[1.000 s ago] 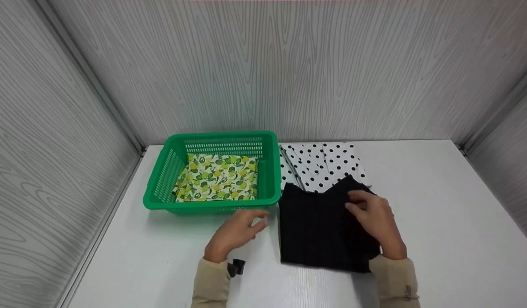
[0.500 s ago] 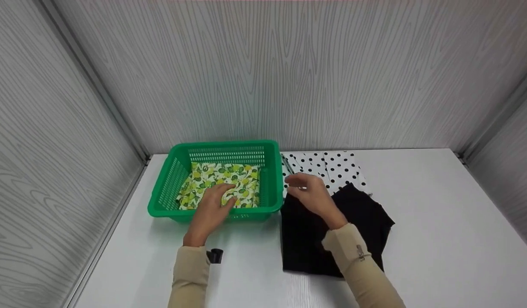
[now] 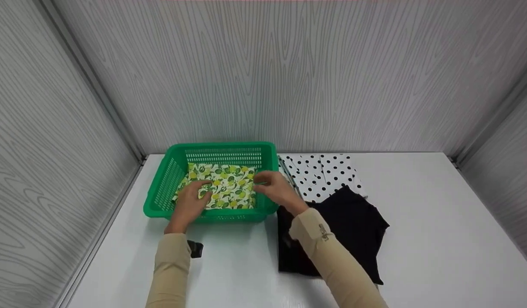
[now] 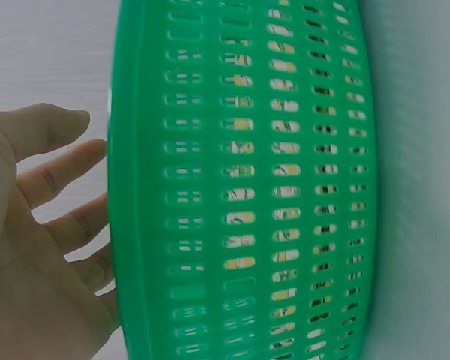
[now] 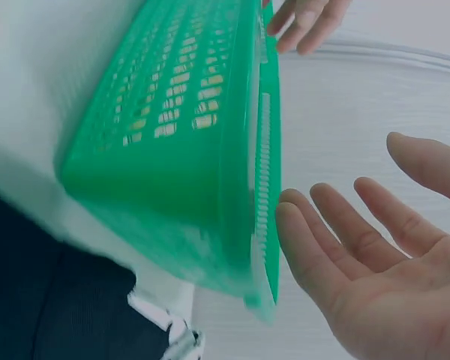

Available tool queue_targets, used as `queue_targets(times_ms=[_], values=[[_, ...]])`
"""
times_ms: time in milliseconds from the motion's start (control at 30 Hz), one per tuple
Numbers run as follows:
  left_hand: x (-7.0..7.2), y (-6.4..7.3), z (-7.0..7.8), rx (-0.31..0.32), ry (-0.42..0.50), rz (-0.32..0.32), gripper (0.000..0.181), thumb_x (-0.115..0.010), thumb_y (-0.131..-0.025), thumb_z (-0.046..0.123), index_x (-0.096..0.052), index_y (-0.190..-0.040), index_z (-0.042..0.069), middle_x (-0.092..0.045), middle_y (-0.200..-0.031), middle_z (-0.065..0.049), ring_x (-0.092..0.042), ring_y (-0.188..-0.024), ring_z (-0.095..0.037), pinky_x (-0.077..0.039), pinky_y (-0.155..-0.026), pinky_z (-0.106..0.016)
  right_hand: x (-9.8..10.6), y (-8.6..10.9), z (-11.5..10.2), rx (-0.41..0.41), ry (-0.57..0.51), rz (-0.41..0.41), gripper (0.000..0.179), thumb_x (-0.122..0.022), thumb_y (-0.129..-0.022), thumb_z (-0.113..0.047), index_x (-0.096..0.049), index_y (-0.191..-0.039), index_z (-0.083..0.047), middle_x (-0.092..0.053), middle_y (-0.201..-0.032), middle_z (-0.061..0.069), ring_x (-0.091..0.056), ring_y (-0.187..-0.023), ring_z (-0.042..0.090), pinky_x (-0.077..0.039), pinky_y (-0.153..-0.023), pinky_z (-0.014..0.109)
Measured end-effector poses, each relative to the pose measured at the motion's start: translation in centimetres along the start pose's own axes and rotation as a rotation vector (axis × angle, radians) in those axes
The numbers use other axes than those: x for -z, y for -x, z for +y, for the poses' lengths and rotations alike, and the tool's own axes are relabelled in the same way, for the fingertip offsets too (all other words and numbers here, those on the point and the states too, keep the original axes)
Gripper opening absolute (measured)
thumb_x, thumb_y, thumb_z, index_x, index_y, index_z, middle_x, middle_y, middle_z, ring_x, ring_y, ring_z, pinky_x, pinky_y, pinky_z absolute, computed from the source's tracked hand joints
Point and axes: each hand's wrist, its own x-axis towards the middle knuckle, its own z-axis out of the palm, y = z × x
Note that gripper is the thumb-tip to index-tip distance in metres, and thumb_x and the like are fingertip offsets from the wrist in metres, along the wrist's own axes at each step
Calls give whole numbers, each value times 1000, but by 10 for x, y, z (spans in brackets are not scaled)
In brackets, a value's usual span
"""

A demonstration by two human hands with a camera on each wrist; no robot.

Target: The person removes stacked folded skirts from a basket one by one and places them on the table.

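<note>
A green plastic basket point(image 3: 270, 188) with slotted walls stands at the back left of the table. Inside it lies a folded cloth point(image 3: 229, 182) printed with lemons and leaves. My left hand point(image 3: 190, 204) hovers over the basket's front left part, fingers apart and holding nothing. Above the basket's right side is my right hand point(image 3: 277, 188), thumb spread from loosely bent fingers. In the right wrist view that right hand point(image 5: 382, 255) has nothing in its grasp. The left wrist view shows the left hand point(image 4: 45, 232) beyond the basket rim, fingertips partly hidden.
A black garment point(image 3: 349, 226) lies on the white table point(image 3: 430, 239) right of the basket, partly under my right forearm. Behind it a white cloth with black dots point(image 3: 332, 173) lies near the back wall point(image 3: 315, 77).
My right hand has left the black garment and moved left to the basket. My left hand has moved up and left from the basket's front to above it.
</note>
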Motion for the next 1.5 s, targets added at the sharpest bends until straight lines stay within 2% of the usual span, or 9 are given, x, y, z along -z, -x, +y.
queue_targets(times_ms=[100, 267, 333, 467, 733, 900, 1100, 1367, 1500], values=[[5, -5, -6, 26, -17, 5, 36, -54, -104, 6, -57, -138, -5, -53, -142, -25, -45, -133, -42, -37, -107, -58, -11, -7, -3, -43, -43, -33, 38, -64, -99, -10, -60, -134, 4, -62, -134, 19, -59, -122, 32, -49, -101, 42], [12, -11, -13, 106, -27, -15, 39, -51, -105, 7, -53, -142, -5, -55, -135, -26, -61, -105, -38, -48, -91, -53, -25, -15, -4, -92, -90, -63, 43, -65, -98, -10, -57, -138, 4, -58, -139, 18, -53, -130, 32, -46, -104, 44], [14, -12, -16, 133, -29, -27, 40, -50, -105, 7, -51, -143, -6, -53, -138, -27, -61, -110, -39, -47, -94, -54, -29, -18, -3, -117, -113, -76, 45, -65, -98, -11, -55, -140, 3, -56, -141, 18, -51, -132, 32, -45, -105, 44], [18, -15, -22, 159, -56, -41, 42, -47, -105, 5, -48, -146, -6, -44, -148, -28, -39, -138, -42, -34, -111, -57, -39, -24, 5, -200, -163, -80, 49, -68, -98, -16, -54, -142, 1, -53, -144, 20, -52, -131, 33, -45, -106, 47], [20, -25, -30, 194, -151, -64, 45, -49, -103, 6, -44, -146, -9, -40, -148, -33, -33, -140, -47, -25, -114, -60, -47, -33, 14, -278, -176, -56, 56, -68, -97, -17, -49, -146, 1, -48, -146, 22, -51, -129, 34, -42, -107, 51], [20, -33, -34, 277, -233, -148, 57, -49, -102, 16, -34, -151, -8, -29, -152, -37, -23, -140, -58, -21, -112, -67, -52, -38, 19, -299, -125, -27, 58, -68, -97, -17, -46, -148, 0, -47, -147, 23, -53, -126, 33, -43, -106, 49], [18, -40, -36, 402, -187, -262, 69, -45, -103, 24, -16, -159, -5, -4, -159, -40, -2, -141, -67, -17, -110, -74, -53, -44, 23, -355, -83, -33, 71, -70, -96, -21, -37, -155, -2, -38, -156, 21, -39, -141, 35, -34, -114, 50], [14, -51, -36, 472, -68, -291, 80, -48, -101, 25, -3, -160, -4, 7, -159, -40, -6, -144, -61, -22, -113, -66, -54, -54, 23, -408, -78, -69, 83, -73, -93, -24, -28, -158, 0, -35, -159, 18, -33, -145, 34, -30, -116, 48], [15, -53, -37, 493, -34, -313, 82, -49, -101, 24, 1, -159, -7, 12, -158, -41, 0, -146, -58, -19, -115, -65, -54, -55, 24, -457, -97, -83, 83, -73, -94, -24, -27, -159, -3, -33, -160, 17, -31, -146, 34, -28, -117, 50]])
